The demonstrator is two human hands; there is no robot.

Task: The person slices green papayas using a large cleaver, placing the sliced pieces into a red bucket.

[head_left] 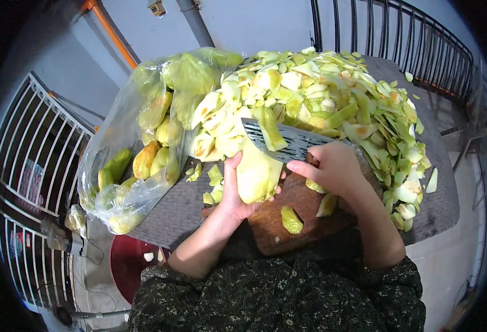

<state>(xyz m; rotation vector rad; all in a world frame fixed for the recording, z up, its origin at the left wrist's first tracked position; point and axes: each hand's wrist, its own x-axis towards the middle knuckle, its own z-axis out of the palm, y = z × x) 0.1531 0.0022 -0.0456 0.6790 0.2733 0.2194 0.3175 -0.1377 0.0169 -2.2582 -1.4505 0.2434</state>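
Note:
My left hand (233, 191) is wrapped around a large pale yellow-green fruit (254, 178), smooth and peeled-looking, its kind unclear. A broad knife (296, 145) with a wide metal blade is in my right hand (329, 169); its blade lies against the fruit's upper part. Across the blade rests a curved green strip of peel (271, 130). Beneath my hands is a brown wooden cutting board (274, 229), partly hidden, with a loose green-yellow piece (291, 219) on it. A big heap of pale slices and green peels (332, 91) rises just beyond the knife.
To the left, a clear plastic bag (102, 166) holds several whole green and yellow-orange fruits (145, 159). Everything stands on a grey table (168, 221). A red round object (123, 265) is below its left edge. White bars (36, 144) stand left, a black railing (415, 36) far right.

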